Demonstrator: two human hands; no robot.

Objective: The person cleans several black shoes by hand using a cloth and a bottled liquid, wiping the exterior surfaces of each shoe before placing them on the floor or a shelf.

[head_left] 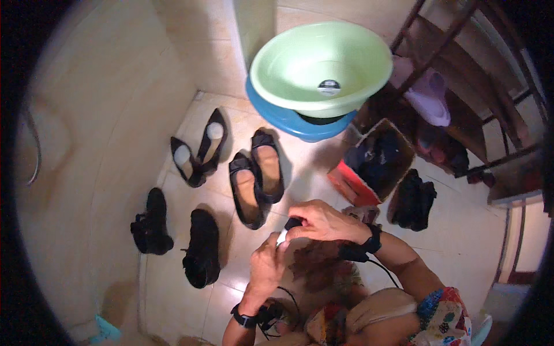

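Both hands meet in front of me around a small white bottle-like object with a black end (pixel 281 237); its exact kind is hard to make out. My left hand (pixel 266 266) is closed around the white lower part. My right hand (pixel 323 221) grips the black upper end with its fingers. Just beyond them lies a pair of black flats with tan insoles (pixel 268 167). Pointed black shoes with pale round pads (pixel 199 151) stand farther left. Two black ankle-high shoes (pixel 202 248) are on the floor left of my hands.
A pale green basin (pixel 323 63) rests on a blue one (pixel 288 122) by the far wall. To the right stand a red box (pixel 353 183) with dark contents, black shoes (pixel 412 200) and a shoe rack (pixel 450 63). Black cords run from straps at my wrists.
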